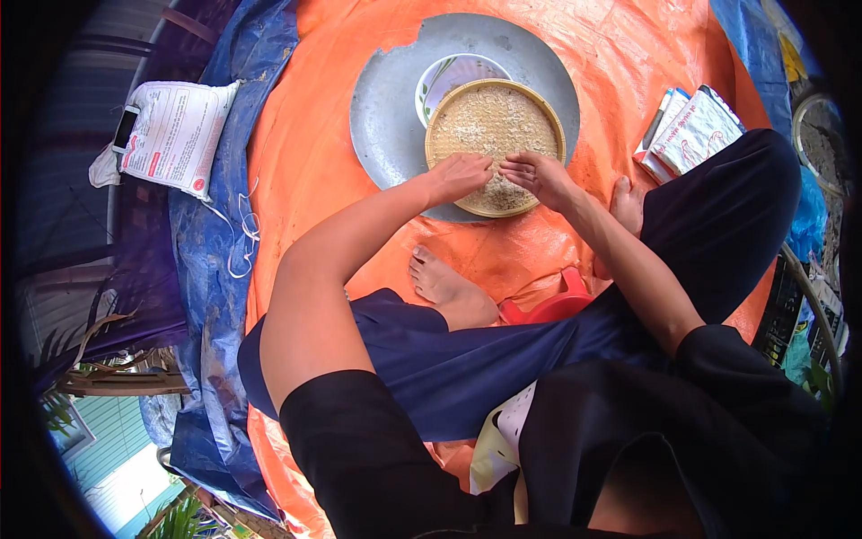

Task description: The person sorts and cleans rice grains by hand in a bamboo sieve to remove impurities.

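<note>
Sorting or gathering grain by hand appears to be the step shown; the next move presumably calls for a light touch. From left: a grey metal tray point(382, 126) carries a patterned bowl point(442, 79), overlapped by a round woven basket point(561, 135). The left hand point(463, 175), fingers bent and close together, is over the basket's near side; pale grain point(495, 115) spreads beyond it. The right hand point(541, 179) faces it, fingers loosely extended. Whether either pinches grain cannot be told.
</note>
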`<state>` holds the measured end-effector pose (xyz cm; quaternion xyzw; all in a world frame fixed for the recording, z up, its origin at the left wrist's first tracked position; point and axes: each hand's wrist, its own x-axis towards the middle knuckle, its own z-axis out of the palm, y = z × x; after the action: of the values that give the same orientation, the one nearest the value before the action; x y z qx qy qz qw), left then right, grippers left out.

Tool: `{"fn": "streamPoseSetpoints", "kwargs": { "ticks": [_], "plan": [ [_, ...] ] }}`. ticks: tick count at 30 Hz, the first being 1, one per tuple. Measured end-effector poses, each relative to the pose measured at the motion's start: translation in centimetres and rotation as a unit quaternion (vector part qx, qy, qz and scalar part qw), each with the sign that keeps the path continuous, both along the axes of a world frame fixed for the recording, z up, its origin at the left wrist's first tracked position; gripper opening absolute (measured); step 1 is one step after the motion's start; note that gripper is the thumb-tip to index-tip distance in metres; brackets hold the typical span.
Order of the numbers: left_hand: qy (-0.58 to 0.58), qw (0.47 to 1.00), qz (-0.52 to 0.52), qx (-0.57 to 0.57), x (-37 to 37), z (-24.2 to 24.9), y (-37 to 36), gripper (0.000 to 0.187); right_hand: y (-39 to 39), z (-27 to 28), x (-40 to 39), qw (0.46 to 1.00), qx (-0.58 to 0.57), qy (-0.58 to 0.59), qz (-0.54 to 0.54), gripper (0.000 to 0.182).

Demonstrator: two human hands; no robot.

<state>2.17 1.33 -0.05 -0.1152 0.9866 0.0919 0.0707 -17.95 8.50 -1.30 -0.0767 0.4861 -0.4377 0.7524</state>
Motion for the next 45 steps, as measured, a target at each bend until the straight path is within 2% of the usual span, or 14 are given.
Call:
{"fn": "streamPoseSetpoints", "kwargs": {
  "ticks": [8, 12, 24, 27, 36, 45],
  "plan": [
    [-0.044, 0.999, -0.011, -0.022, -0.2, -0.8, 0.0, 0.009, -0.1, 0.2, 0.1, 1.000, 0.002, 0.003, 0.001, 0.036],
    [-0.030, 0.999, -0.002, -0.022, 0.0, -1.1, 0.1, 0.010, -0.1, 0.2, 0.0, 1.000, -0.001, 0.005, 0.005, 0.036],
    [-0.003, 0.996, 0.079, 0.044, 1.0, -0.1, -0.4, 0.009, -0.1, 0.0, 0.1, 1.000, 0.000, 0.012, -0.001, 0.036],
    [0.004, 0.986, 0.141, 0.093, 1.1, -1.3, -0.8, 0.006, 0.0, -0.1, 0.1, 1.000, -0.003, 0.006, 0.000, 0.036],
    [0.010, 0.990, 0.111, 0.083, 1.6, -1.6, -1.0, 0.008, 0.0, 0.3, 0.1, 1.000, -0.003, 0.012, 0.007, 0.036],
    [0.006, 0.993, 0.110, 0.040, 0.9, 0.2, -0.5, 0.009, 0.0, 0.1, 0.1, 1.000, -0.007, 0.012, 0.008, 0.038]
  ]
}}
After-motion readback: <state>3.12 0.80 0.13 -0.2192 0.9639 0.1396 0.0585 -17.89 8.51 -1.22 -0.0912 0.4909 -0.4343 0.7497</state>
